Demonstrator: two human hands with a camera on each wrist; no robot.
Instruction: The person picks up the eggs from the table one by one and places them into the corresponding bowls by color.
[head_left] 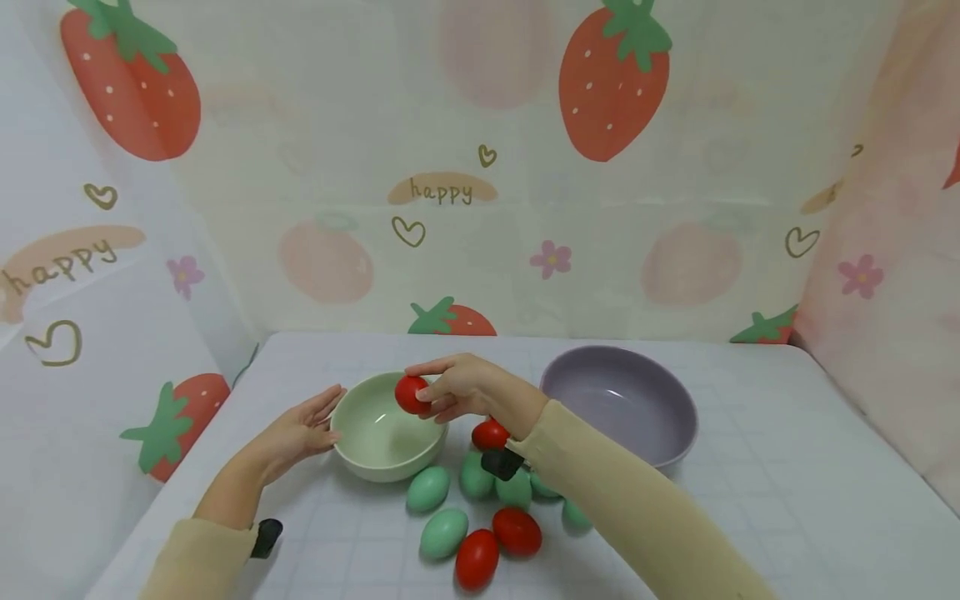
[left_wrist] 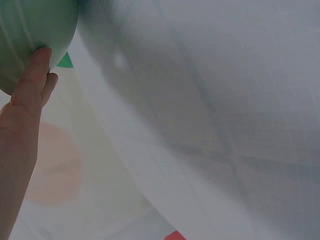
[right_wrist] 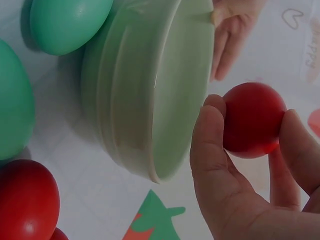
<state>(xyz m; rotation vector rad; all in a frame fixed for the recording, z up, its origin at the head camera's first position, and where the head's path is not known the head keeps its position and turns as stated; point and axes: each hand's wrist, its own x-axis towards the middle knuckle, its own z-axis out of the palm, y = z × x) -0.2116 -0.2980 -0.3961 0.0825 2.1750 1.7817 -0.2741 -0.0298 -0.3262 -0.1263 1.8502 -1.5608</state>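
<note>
Red and glossy, a smooth egg (head_left: 410, 395) sits pinched in the right hand (head_left: 467, 388), between thumb and fingers, above a pale-green, round, glossy bowl (head_left: 382, 439) with ridged sides. The egg's outline looks nearly circular (so I cannot tell its long axis). The left hand (head_left: 298, 428) lays straight fingers against the bowl's outer wall.

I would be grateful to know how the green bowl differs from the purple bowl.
Size: the green bowl is smaller; the purple bowl is wider.
Contact: the left hand touches the green bowl at its rim; neither hand touches the purple bowl.
Position: the green bowl stands left of the purple bowl in the head view.
Shared: both are round, open-topped and upright on the table.
</note>
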